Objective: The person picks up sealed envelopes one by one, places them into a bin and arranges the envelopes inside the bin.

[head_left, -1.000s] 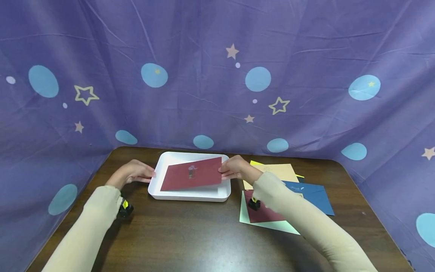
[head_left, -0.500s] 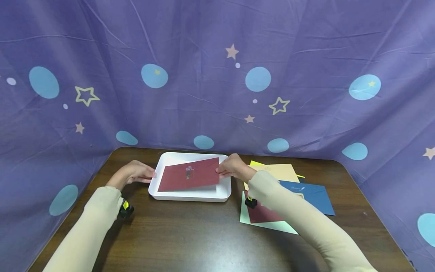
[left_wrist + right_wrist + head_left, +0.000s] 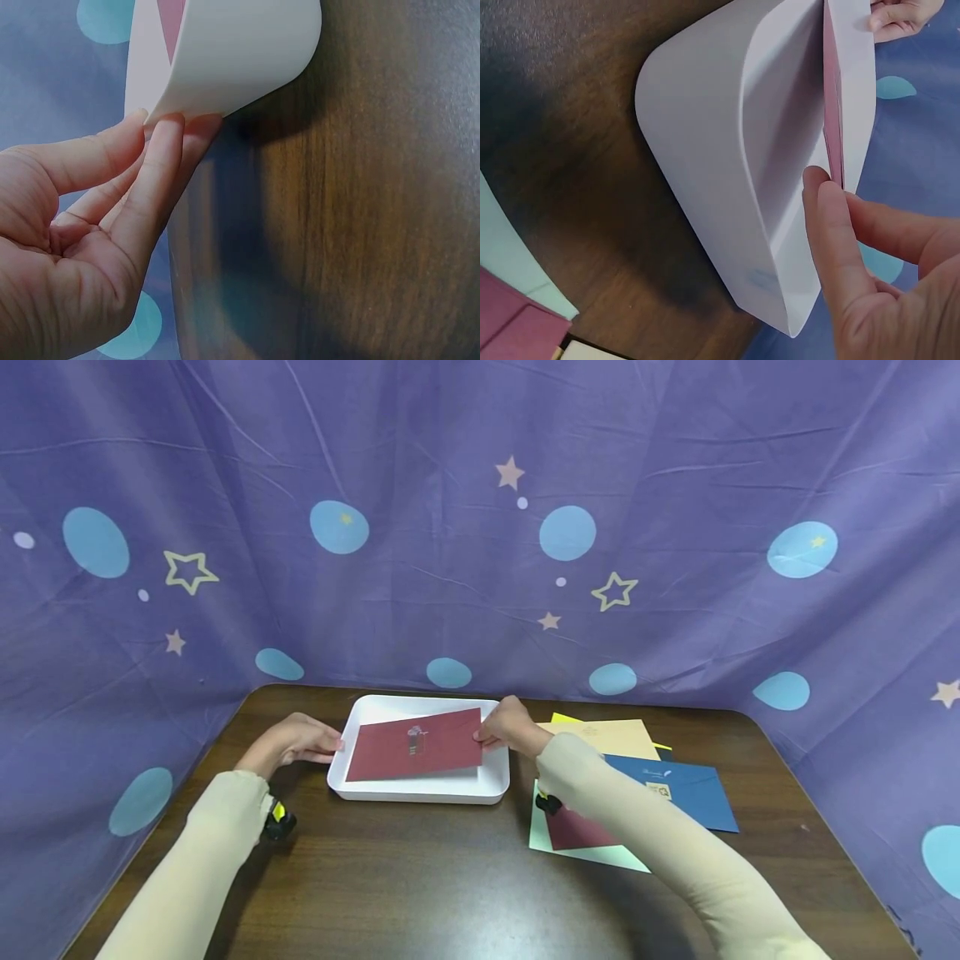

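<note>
A dark red envelope (image 3: 442,739) with a small printed motif lies tilted inside a white tray (image 3: 420,795), its right end raised. My right hand (image 3: 516,727) pinches that raised end between thumb and fingers. Seen from the right wrist, the red envelope (image 3: 832,105) is edge-on, its tip between the fingertips of the right hand (image 3: 885,270). At the tray's left end, my left hand (image 3: 296,742) holds the rim. The left wrist view has the left hand (image 3: 97,202) with its thumb at the rim and fingers against the outer wall of the tray (image 3: 247,52).
Right of the tray, several envelopes overlap on the brown table (image 3: 420,877): a cream one (image 3: 626,739), a blue one (image 3: 693,793), another dark red one (image 3: 577,831) and a pale green one (image 3: 607,857). Yellow bits (image 3: 564,718) show beneath. A purple patterned curtain (image 3: 450,593) hangs behind.
My right hand has moved slightly left with the red envelope, whose raised end has shifted further over the tray. The left hand stays at the tray's left rim.
</note>
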Motion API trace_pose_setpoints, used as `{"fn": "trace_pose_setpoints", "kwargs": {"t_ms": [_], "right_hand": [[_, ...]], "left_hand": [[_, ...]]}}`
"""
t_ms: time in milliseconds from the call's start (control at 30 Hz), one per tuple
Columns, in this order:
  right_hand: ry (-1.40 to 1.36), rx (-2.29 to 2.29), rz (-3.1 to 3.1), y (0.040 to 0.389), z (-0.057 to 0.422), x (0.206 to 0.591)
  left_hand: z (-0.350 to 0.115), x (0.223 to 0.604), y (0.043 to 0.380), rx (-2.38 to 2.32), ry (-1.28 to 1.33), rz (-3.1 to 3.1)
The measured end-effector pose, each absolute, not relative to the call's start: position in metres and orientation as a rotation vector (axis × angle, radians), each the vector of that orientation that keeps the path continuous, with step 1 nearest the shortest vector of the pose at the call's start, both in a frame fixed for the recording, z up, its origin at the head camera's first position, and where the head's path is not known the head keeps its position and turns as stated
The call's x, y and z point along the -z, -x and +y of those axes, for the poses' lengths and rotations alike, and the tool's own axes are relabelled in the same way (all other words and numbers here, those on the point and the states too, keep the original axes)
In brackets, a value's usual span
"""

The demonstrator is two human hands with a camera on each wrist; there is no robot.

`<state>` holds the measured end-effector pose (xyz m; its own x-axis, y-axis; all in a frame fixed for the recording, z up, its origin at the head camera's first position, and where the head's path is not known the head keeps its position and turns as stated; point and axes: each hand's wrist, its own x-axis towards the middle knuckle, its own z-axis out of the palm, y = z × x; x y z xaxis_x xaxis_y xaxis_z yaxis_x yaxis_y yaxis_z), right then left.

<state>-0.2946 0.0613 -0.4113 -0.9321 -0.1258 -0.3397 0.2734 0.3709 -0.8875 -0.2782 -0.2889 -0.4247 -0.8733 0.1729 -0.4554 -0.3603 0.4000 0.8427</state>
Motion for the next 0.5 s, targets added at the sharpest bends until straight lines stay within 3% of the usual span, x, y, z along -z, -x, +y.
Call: {"fn": "trace_pose_setpoints", "kwargs": {"t_ms": [500], "right_hand": [[-0.096,1.111,2.597,0.298,0.050,0.402]], "left_hand": [[-0.291,0.428,0.281,-1.521,0.150,2.179]]}}
